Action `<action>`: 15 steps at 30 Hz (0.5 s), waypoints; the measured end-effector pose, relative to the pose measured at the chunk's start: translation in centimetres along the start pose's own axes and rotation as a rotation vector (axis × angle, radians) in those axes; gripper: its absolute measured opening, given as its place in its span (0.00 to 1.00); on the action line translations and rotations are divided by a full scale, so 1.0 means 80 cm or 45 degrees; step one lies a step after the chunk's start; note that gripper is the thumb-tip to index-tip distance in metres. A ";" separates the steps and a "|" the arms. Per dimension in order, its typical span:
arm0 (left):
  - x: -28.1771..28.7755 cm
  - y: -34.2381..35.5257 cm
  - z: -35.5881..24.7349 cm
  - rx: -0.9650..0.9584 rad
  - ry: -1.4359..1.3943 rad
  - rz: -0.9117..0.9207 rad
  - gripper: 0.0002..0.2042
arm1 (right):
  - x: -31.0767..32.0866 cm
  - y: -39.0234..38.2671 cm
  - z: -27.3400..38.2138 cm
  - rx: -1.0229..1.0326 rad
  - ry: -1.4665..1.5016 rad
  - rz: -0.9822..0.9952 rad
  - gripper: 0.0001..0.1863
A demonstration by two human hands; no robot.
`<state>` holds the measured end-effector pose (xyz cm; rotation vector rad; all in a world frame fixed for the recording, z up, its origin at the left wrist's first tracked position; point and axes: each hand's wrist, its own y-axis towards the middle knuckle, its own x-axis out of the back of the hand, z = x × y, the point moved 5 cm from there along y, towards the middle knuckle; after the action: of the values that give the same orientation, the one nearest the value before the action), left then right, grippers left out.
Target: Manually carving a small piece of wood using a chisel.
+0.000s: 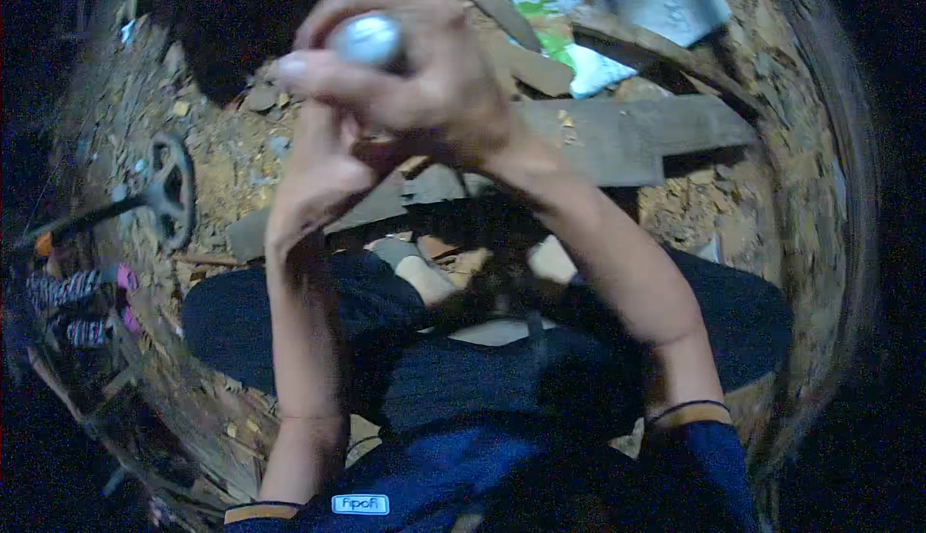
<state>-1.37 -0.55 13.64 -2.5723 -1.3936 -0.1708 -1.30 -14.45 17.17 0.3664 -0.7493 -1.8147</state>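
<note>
Both my hands are raised together at the top of the head view, above and beyond the wooden plank. My right hand (434, 75) curls its fingers and thumb around a shiny, silvery round-ended object (368, 41). Only its rounded end shows, and motion blur hides what kind of thing it is. My left hand (333, 162) sits just below and behind the right one, close against it. The right hand covers most of the left fingers, so their grip does not show.
A grey wooden plank (598, 137) lies across the dirt before my crossed legs. White and green plastic sacking (603, 70) and wood pieces lie beyond it. At left are a dark spoked wheel (172, 191) on a bar and striped cloth (72, 292) with pink items.
</note>
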 end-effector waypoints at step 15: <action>-0.003 0.032 -0.020 -0.387 -0.251 -0.205 0.20 | 0.059 -0.043 -0.108 -0.512 -0.070 1.143 0.23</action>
<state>0.61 -2.51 14.81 -2.7797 -1.7717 -0.1696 -0.59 -20.79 8.93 -0.2650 -0.4486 -1.0713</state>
